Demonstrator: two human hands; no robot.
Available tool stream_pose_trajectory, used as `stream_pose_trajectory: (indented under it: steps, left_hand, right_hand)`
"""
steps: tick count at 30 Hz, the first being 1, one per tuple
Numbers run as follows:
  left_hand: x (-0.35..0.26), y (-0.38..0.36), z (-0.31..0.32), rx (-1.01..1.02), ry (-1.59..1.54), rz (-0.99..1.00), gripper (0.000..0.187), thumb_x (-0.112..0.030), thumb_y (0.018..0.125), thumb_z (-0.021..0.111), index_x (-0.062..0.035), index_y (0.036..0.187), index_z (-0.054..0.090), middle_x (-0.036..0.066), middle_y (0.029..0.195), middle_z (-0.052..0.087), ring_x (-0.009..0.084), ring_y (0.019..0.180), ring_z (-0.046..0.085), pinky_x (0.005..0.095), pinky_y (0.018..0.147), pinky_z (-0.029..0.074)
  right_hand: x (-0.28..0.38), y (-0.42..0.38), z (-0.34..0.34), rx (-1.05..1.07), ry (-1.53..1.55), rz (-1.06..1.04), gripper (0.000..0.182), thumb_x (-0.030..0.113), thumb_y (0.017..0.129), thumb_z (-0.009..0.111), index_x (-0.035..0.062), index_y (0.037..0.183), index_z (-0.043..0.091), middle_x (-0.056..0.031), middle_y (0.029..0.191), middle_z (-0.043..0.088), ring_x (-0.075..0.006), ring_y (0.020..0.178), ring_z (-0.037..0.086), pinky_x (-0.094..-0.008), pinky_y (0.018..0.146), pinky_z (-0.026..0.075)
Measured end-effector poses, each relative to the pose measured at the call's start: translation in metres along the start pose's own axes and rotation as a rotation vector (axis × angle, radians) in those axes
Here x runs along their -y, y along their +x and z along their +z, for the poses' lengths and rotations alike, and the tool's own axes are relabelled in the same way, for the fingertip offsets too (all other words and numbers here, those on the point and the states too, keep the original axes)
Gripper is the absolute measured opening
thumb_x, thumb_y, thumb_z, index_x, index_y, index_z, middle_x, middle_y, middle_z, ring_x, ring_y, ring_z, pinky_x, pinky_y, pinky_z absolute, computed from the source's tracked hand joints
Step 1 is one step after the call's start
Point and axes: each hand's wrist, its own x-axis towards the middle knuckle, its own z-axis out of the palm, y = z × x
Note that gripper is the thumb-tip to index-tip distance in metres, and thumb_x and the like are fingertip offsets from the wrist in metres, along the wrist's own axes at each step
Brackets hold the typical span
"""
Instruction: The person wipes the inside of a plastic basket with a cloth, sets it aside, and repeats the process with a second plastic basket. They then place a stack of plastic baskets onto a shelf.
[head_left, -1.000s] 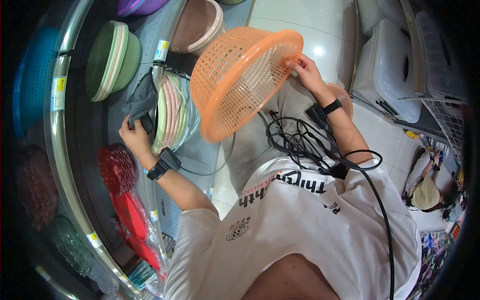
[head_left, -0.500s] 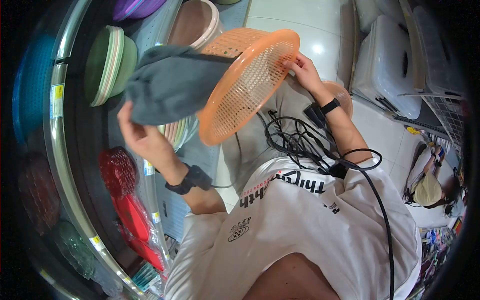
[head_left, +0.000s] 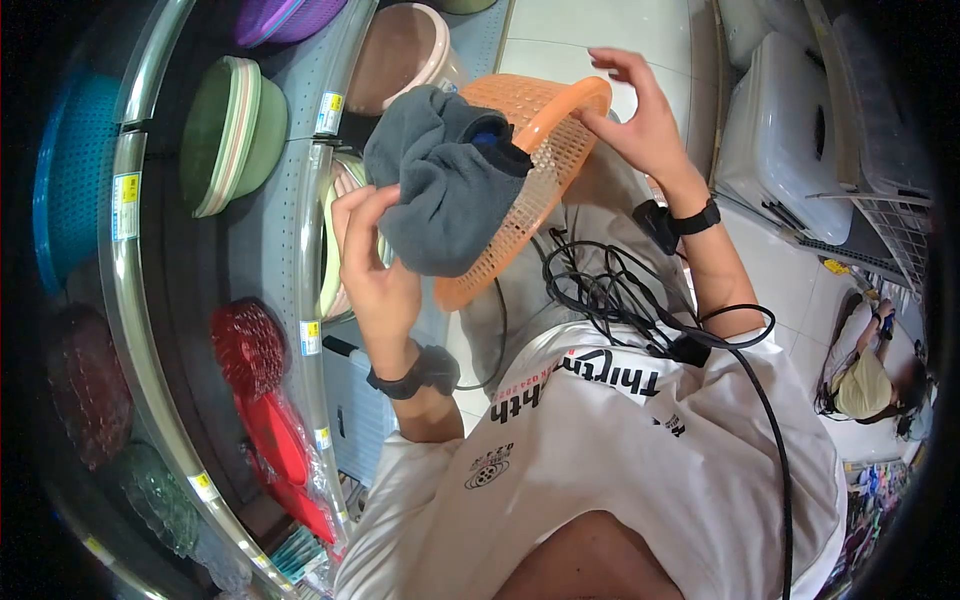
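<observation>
Bunched gray cloth (head_left: 445, 195), tilted orange basket (head_left: 550, 172)

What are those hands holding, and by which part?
The left hand holds the grey cloth by its left side. The right hand is spread open at the rim of the orange basket; whether it grips can't be told.

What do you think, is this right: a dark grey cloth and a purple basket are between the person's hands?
Not quite: the basket is orange, not purple, as the head view shows. It and the dark grey cloth are between the left hand and right hand.
</observation>
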Motion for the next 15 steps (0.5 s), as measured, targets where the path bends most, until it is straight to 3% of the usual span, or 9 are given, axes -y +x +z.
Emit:
stream_pose_trajectory:
  steps: [2,5,8,9,15]
  left_hand:
    - [0.003,-0.002,-0.001,0.003,0.01,0.002,0.05,0.005,0.079,0.077,-0.001,0.127,0.063,0.009,0.13,0.054,0.0215,0.122,0.057,0.0323,0.105,0.044]
    - [-0.002,-0.003,0.002,-0.003,-0.009,-0.005,0.047,0.006,0.078,0.075,-0.0018,0.123,0.065,0.01,0.127,0.052,0.023,0.121,0.055,0.0332,0.106,0.043]
    - [0.002,-0.005,0.007,-0.038,-0.053,-0.04,0.045,0.008,0.077,0.074,-0.0025,0.12,0.067,0.011,0.125,0.051,0.0245,0.12,0.054,0.034,0.107,0.041]
    - [0.006,-0.007,0.009,-0.063,-0.07,-0.063,0.046,0.008,0.077,0.074,-0.0026,0.12,0.066,0.011,0.124,0.051,0.0246,0.12,0.054,0.034,0.107,0.041]
    - [0.018,-0.011,0.01,-0.124,-0.065,-0.044,0.049,0.013,0.075,0.072,-0.0033,0.121,0.065,0.011,0.122,0.052,0.0253,0.115,0.056,0.034,0.105,0.044]
  right_hand:
    - [0.026,0.022,-0.01,0.043,-0.009,-0.252,0.053,0.019,0.081,0.083,0.0092,0.129,0.064,-0.0085,0.121,0.068,-0.0275,0.109,0.067,-0.0377,0.097,0.055]
    - [0.048,0.04,-0.005,0.145,0.015,-0.389,0.046,0.016,0.077,0.082,0.012,0.121,0.067,-0.0062,0.113,0.07,-0.0272,0.105,0.069,-0.0363,0.091,0.056]
    - [0.04,0.038,0.012,0.244,-0.084,-0.294,0.035,0.015,0.077,0.081,0.015,0.11,0.07,-0.0026,0.101,0.072,-0.0239,0.098,0.07,-0.0348,0.083,0.057]
    - [0.037,0.038,0.018,0.177,-0.114,-0.312,0.026,0.016,0.078,0.08,0.0166,0.103,0.072,0.0002,0.093,0.074,-0.0203,0.091,0.072,-0.0329,0.077,0.057]
    - [0.031,0.035,0.033,0.145,-0.067,-0.271,0.024,0.017,0.079,0.08,0.0159,0.102,0.074,-0.0005,0.096,0.076,-0.0216,0.088,0.073,-0.0329,0.076,0.058]
